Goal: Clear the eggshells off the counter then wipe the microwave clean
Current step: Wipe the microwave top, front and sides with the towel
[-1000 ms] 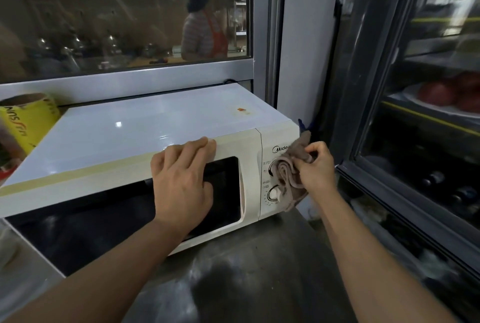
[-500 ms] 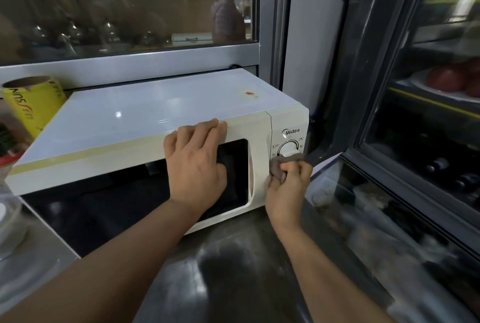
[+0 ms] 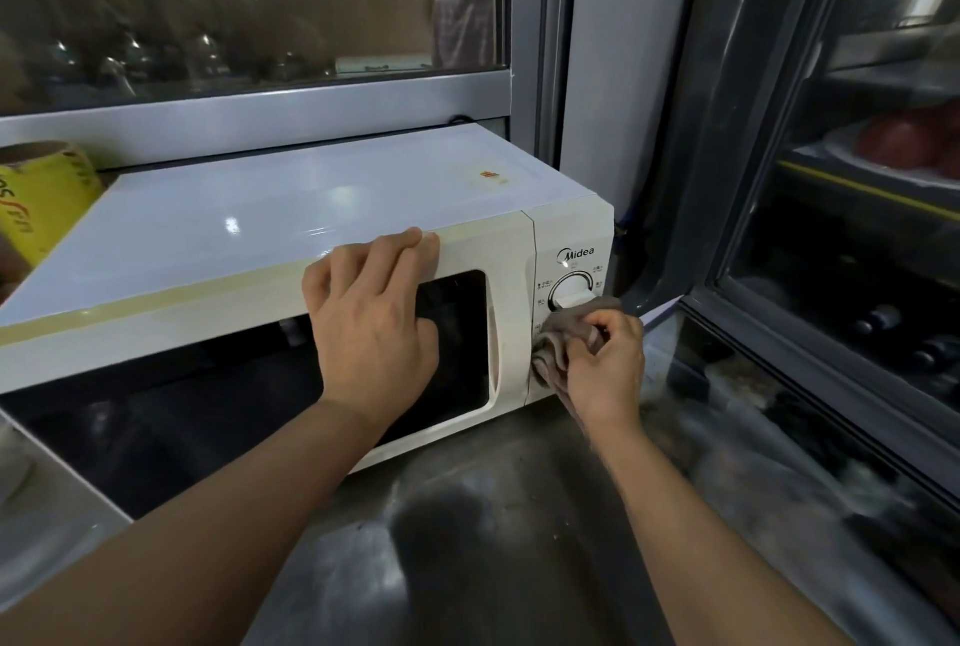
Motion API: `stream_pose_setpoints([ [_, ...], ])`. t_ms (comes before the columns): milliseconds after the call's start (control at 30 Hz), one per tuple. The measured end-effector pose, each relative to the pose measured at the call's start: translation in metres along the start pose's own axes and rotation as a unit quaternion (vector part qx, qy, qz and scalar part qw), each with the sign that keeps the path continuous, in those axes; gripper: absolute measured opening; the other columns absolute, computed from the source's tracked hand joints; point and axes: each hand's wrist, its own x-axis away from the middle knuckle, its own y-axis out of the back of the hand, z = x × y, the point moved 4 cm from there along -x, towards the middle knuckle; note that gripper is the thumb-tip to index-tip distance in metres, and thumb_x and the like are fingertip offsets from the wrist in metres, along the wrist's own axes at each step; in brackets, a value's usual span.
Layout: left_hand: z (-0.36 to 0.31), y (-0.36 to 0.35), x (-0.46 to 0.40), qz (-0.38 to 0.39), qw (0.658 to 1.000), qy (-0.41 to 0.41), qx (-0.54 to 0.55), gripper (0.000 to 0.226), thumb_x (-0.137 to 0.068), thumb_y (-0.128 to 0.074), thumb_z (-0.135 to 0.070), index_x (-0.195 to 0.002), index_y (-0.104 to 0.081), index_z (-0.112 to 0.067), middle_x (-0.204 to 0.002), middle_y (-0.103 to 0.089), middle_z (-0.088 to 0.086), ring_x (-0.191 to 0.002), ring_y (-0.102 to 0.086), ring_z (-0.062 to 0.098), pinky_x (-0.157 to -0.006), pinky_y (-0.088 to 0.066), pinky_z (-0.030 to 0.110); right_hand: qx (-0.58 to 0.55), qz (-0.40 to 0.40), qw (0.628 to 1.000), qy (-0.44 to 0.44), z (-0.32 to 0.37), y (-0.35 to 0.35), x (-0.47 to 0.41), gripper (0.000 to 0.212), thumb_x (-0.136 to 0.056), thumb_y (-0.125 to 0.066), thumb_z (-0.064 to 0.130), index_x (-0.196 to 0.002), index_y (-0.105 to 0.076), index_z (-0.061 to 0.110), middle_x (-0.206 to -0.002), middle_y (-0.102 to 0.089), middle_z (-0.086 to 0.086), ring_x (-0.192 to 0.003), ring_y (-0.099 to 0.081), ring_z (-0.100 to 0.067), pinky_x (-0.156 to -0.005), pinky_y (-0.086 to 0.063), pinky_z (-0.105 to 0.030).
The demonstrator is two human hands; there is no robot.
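A white microwave (image 3: pixel 291 214) stands on the steel counter (image 3: pixel 467 531), its dark-windowed door closed. My left hand (image 3: pixel 371 328) lies flat against the door, fingers spread up over its top edge. My right hand (image 3: pixel 605 364) grips a bunched grey-brown cloth (image 3: pixel 558 338) and presses it against the lower part of the control panel, just under the upper round dial (image 3: pixel 571 289). The lower dial is hidden behind the cloth and hand. No eggshells are visible.
A yellow roll (image 3: pixel 39 198) stands left of the microwave. A glass-door fridge (image 3: pixel 841 240) with red items on a shelf stands close on the right. A window with a metal frame (image 3: pixel 260 117) runs behind the microwave. A person is dimly visible through the glass.
My right hand with the cloth went from the panel's right edge down onto the panel, ending under the upper dial. My left hand has stayed on the door.
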Motion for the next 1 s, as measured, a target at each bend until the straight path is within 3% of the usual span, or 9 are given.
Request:
stream_pose_setpoints([
  [133, 0.000, 0.000, -0.001, -0.005, 1.000, 0.000, 0.000, 0.065, -0.052, -0.061, -0.005, -0.116, -0.059, -0.014, -0.117, -0.062, 0.000, -0.097, -0.039, 0.021, -0.088, -0.025, 0.035, -0.108, 0.028, 0.984, -0.141, -0.015, 0.000, -0.014, 0.017, -0.085, -0.057, 0.001, -0.087, -0.055, 0.017, -0.108, -0.058, -0.013, -0.093, -0.061, -0.025, -0.081, -0.054, -0.035],
  [233, -0.001, 0.000, 0.001, -0.004, 1.000, 0.000, -0.007, 0.065, -0.053, -0.062, -0.006, -0.118, -0.059, -0.014, -0.117, -0.062, 0.001, -0.098, -0.038, 0.022, -0.087, -0.025, 0.036, -0.179, 0.041, 0.958, -0.219, -0.026, 0.011, -0.020, 0.016, -0.092, -0.049, 0.004, -0.087, -0.055, 0.018, -0.084, -0.063, -0.005, -0.075, -0.062, -0.017, -0.055, -0.051, -0.023],
  [333, -0.001, -0.001, 0.002, -0.013, 1.000, -0.001, -0.011, 0.065, -0.054, -0.062, -0.007, -0.118, -0.060, -0.014, -0.116, -0.062, 0.001, -0.098, -0.038, 0.022, -0.088, -0.026, 0.036, -0.113, 0.056, 0.965, -0.231, -0.044, 0.012, -0.017, 0.016, -0.094, -0.045, 0.008, -0.088, -0.055, 0.019, -0.083, -0.061, -0.002, -0.076, -0.061, -0.017, -0.056, -0.045, -0.024],
  [467, -0.001, -0.004, 0.002, -0.027, 0.999, 0.002, -0.017, 0.063, -0.053, -0.062, -0.008, -0.116, -0.060, -0.013, -0.115, -0.062, 0.002, -0.097, -0.037, 0.022, -0.087, -0.024, 0.036, 0.019, 0.042, 0.986, -0.163, -0.065, -0.005, 0.005, 0.017, -0.088, -0.050, -0.001, -0.085, -0.046, 0.016, -0.105, -0.055, -0.013, -0.082, -0.058, -0.016, -0.067, -0.051, -0.022],
  [533, 0.000, -0.006, 0.002, -0.027, 0.999, 0.000, -0.019, 0.062, -0.054, -0.061, -0.009, -0.116, -0.060, -0.013, -0.116, -0.061, 0.002, -0.098, -0.037, 0.022, -0.087, -0.024, 0.036, 0.067, 0.080, 0.984, -0.144, -0.076, -0.015, 0.018, 0.020, -0.086, -0.056, -0.002, -0.082, -0.045, 0.014, -0.107, -0.054, -0.016, -0.077, -0.055, -0.013, -0.056, -0.041, -0.009],
  [633, 0.000, -0.007, 0.003, -0.029, 0.999, -0.003, -0.024, 0.063, -0.053, -0.061, -0.009, -0.116, -0.060, -0.014, -0.116, -0.061, 0.002, -0.098, -0.037, 0.022, -0.087, -0.024, 0.036, 0.055, 0.072, 0.980, -0.179, -0.081, -0.023, 0.025, 0.019, -0.086, -0.058, -0.002, -0.085, -0.043, 0.011, -0.100, -0.057, -0.014, -0.067, -0.054, -0.011, -0.044, -0.041, -0.008],
  [733, -0.002, -0.008, 0.003, -0.024, 0.999, -0.001, -0.026, 0.063, -0.052, -0.062, -0.009, -0.115, -0.060, -0.014, -0.115, -0.061, 0.001, -0.096, -0.037, 0.022, -0.086, -0.024, 0.036, 0.012, 0.087, 0.973, -0.215, -0.072, -0.032, 0.035, 0.010, -0.089, -0.056, 0.004, -0.095, -0.049, 0.005, -0.099, -0.059, -0.014, -0.090, -0.061, -0.026, -0.073, -0.054, -0.030],
  [800, -0.002, -0.007, 0.003, -0.017, 0.999, 0.001, -0.028, 0.064, -0.051, -0.062, -0.009, -0.115, -0.059, -0.014, -0.115, -0.061, 0.001, -0.096, -0.037, 0.022, -0.087, -0.024, 0.036, -0.015, 0.084, 0.972, -0.218, -0.059, -0.033, 0.040, 0.008, -0.088, -0.058, 0.007, -0.094, -0.055, 0.004, -0.103, -0.060, -0.017, -0.097, -0.060, -0.029, -0.088, -0.050, -0.038],
  [1000, -0.001, -0.003, 0.002, 0.015, 0.999, 0.004, -0.030, 0.067, -0.051, -0.065, -0.010, -0.118, -0.057, -0.015, -0.117, -0.059, 0.000, -0.098, -0.038, 0.022, -0.088, -0.025, 0.037, -0.099, 0.027, 0.970, -0.220, -0.018, -0.017, 0.043, 0.014, -0.088, -0.061, 0.011, -0.099, -0.064, 0.003, -0.097, -0.065, -0.014, -0.090, -0.062, -0.026, -0.085, -0.053, -0.038],
])
